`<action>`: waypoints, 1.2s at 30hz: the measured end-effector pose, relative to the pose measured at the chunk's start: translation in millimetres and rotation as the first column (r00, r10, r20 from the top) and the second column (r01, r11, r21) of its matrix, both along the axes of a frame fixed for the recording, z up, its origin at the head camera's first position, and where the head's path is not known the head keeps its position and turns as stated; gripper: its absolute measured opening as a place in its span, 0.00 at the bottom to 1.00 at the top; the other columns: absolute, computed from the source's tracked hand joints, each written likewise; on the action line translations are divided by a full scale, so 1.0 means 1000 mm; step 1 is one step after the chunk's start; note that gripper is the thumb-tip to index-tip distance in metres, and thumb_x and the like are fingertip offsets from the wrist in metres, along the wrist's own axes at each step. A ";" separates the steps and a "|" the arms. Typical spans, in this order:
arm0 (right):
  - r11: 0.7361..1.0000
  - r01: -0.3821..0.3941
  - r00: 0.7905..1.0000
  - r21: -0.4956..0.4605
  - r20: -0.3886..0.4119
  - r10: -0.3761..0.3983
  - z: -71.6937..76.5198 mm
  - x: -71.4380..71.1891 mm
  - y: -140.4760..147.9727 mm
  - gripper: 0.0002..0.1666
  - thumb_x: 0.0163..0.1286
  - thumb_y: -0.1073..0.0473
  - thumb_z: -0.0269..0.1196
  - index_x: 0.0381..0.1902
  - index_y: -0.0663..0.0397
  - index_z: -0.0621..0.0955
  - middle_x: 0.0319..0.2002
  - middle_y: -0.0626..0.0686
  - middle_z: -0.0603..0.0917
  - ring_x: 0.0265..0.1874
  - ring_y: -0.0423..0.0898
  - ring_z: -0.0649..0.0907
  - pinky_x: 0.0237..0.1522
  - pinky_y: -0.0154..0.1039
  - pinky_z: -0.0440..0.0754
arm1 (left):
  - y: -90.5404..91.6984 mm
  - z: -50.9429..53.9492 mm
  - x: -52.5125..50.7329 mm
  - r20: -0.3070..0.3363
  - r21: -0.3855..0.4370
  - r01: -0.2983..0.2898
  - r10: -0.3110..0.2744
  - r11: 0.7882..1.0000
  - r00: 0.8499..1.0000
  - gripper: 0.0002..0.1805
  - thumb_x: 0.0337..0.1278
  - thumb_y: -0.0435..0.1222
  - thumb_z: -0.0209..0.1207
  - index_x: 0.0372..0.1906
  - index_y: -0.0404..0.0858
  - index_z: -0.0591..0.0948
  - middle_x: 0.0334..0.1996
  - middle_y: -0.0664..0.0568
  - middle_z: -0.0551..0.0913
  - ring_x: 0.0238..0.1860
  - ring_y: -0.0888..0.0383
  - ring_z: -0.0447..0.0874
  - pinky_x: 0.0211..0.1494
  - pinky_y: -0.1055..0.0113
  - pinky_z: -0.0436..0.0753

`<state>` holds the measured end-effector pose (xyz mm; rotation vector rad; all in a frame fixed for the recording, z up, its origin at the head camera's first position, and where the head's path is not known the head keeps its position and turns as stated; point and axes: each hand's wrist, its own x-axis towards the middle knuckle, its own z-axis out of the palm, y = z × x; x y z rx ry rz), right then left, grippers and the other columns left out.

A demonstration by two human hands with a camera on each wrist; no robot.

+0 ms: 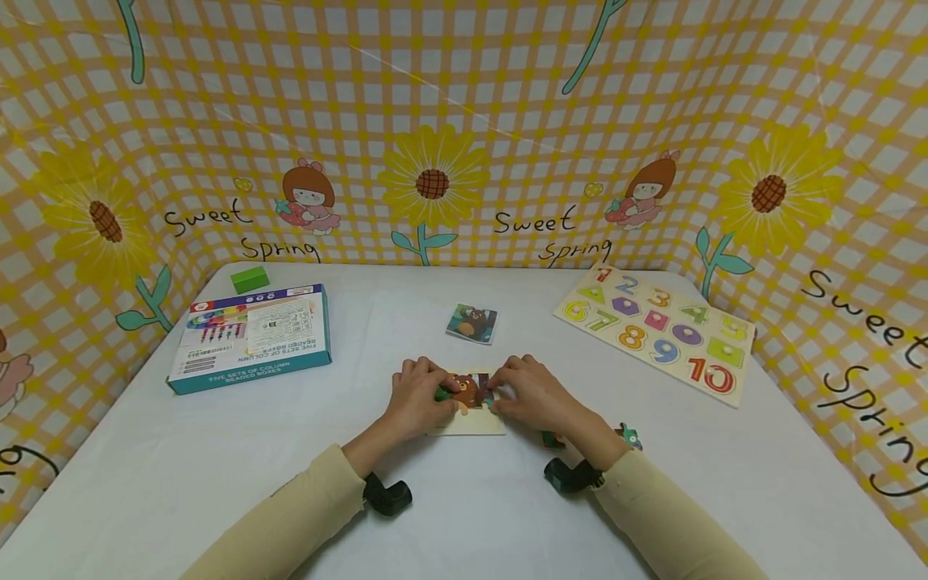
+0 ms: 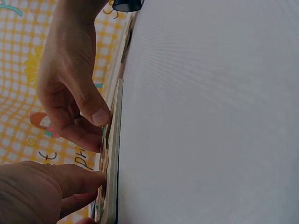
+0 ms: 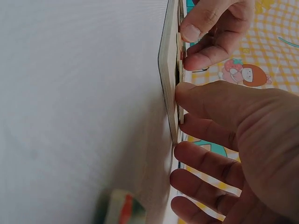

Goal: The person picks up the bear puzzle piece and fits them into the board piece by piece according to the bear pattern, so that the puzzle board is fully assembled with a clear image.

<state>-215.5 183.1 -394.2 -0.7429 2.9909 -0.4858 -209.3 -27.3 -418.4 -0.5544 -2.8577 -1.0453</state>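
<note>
Sunflower-print cloth (image 1: 471, 97) round a white table (image 1: 478, 507) and a number board (image 1: 641, 322) suggest a play corner.

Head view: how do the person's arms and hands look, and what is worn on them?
Both arms wear long, plain beige sleeves: the left sleeve and the right sleeve. A black, rounded fitting shows near each cuff, left and right. The left hand and right hand are bare, with no gloves or rings visible.
</note>
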 end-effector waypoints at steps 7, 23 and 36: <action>1.000 0.000 1.000 -0.003 -0.006 0.000 0.000 0.000 -0.001 0.15 0.56 0.52 0.69 0.41 0.49 0.85 0.41 0.50 0.80 0.41 0.47 0.74 0.46 0.46 0.72 | 0.007 0.001 0.000 -0.019 -0.012 0.000 0.000 1.000 1.000 0.08 0.45 0.37 0.64 0.35 0.43 0.84 0.43 0.48 0.75 0.47 0.50 0.64 0.50 0.52 0.61; 1.000 -0.003 1.000 -0.011 0.003 0.003 0.000 0.001 -0.002 0.14 0.55 0.54 0.69 0.41 0.50 0.85 0.41 0.50 0.80 0.42 0.47 0.73 0.46 0.45 0.71 | 0.024 -0.001 -0.002 -0.035 -0.029 -0.007 0.006 1.000 0.999 0.06 0.47 0.40 0.65 0.33 0.46 0.84 0.40 0.51 0.75 0.45 0.52 0.64 0.51 0.53 0.61; 1.000 -0.012 1.000 -0.012 -0.022 0.011 -0.001 0.000 0.000 0.15 0.55 0.54 0.69 0.41 0.51 0.85 0.42 0.51 0.80 0.43 0.49 0.74 0.47 0.47 0.72 | 0.027 -0.001 0.000 -0.016 -0.017 -0.018 0.018 1.000 1.000 0.05 0.47 0.39 0.65 0.32 0.45 0.84 0.40 0.51 0.75 0.46 0.52 0.64 0.52 0.52 0.60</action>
